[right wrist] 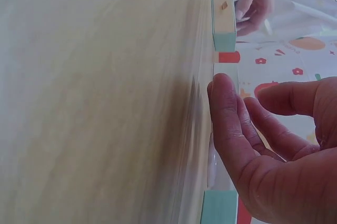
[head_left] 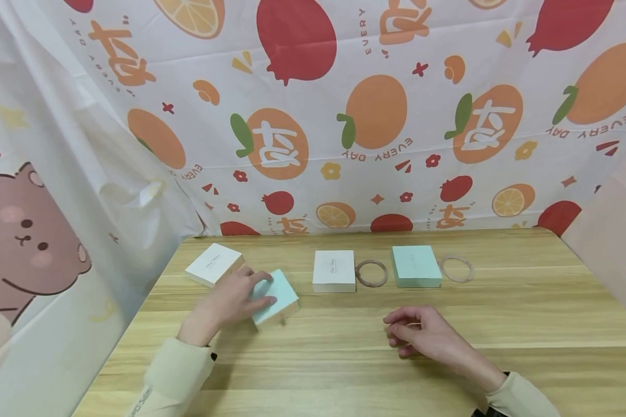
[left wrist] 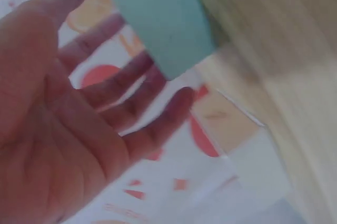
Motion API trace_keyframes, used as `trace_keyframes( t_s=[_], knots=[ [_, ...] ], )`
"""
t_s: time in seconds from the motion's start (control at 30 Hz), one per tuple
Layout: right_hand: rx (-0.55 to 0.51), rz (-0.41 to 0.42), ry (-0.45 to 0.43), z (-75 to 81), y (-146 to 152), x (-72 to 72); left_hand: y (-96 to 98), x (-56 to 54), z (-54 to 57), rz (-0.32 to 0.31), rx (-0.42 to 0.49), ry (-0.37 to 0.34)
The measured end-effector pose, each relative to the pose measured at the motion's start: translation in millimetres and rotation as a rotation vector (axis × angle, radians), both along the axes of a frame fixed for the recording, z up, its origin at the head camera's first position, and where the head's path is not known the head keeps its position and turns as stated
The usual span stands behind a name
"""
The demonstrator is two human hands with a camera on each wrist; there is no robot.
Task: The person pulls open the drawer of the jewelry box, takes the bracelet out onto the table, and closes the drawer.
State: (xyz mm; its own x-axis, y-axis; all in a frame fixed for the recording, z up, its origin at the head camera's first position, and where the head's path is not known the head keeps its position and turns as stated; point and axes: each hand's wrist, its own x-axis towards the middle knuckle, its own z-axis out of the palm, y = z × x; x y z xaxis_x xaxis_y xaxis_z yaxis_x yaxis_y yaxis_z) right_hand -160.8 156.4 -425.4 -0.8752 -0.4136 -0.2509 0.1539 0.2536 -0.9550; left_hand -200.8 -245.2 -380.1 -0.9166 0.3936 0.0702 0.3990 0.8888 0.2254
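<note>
My left hand touches the top of a mint-green box at the left of the wooden table, thumb and forefinger spread on its lid. One side of this box is tan with a small brown tab, plain in the right wrist view on the box. In the left wrist view the fingers reach out fairly straight at the box's edge. Nothing is held by my right hand, which hovers low over the table with loosely bent fingers, in front of a second mint-green box.
Beyond the left hand lies a white box with small print. Another white box stands mid-table, a brown bangle beside it. A paler bangle lies right of the second mint box. A fruit-print curtain hangs behind the table.
</note>
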Motion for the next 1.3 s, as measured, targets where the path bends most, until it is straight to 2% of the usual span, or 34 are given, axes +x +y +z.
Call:
trace_keyframes(
  t_s=[0.17,0.23,0.3,0.43,0.53,0.67,0.8,0.9,1.0,1.13,1.3],
  knots=[
    [-0.008,0.018,0.006,0.7,-2,1.0,16.1,25.1,7.4,0.010,0.001,-0.066],
    [-0.008,0.020,0.008,1.0,-2,1.5,20.8,30.8,8.4,0.003,0.009,-0.063],
    [-0.010,0.019,0.009,1.3,-3,2.0,25.5,32.8,7.5,0.005,0.011,-0.024],
    [-0.018,0.027,0.011,1.0,-6,2.8,36.4,29.3,0.8,0.010,0.012,0.046],
    [-0.019,0.036,0.014,0.5,-8,3.1,43.7,25.9,-5.2,-0.024,0.003,0.072],
    [-0.012,0.037,0.019,0.7,-9,3.3,49.4,25.9,-7.7,-0.078,-0.022,0.101],
    [-0.012,0.043,0.021,1.4,-11,3.3,53.8,32.9,-4.7,-0.158,-0.031,0.084],
    [-0.022,0.060,0.025,1.4,-13,3.1,61.4,42.4,-3.9,-0.227,-0.025,0.058],
    [-0.035,0.081,0.028,0.9,-18,3.2,74.1,53.0,-3.8,-0.269,-0.018,0.029],
    [-0.036,0.101,0.031,-0.4,-30,3.0,87.7,60.9,-4.7,-0.290,-0.016,0.001],
    [-0.037,0.105,0.019,-2.7,-44,1.5,91.6,62.1,-6.9,-0.280,-0.021,-0.018]
  ],
)
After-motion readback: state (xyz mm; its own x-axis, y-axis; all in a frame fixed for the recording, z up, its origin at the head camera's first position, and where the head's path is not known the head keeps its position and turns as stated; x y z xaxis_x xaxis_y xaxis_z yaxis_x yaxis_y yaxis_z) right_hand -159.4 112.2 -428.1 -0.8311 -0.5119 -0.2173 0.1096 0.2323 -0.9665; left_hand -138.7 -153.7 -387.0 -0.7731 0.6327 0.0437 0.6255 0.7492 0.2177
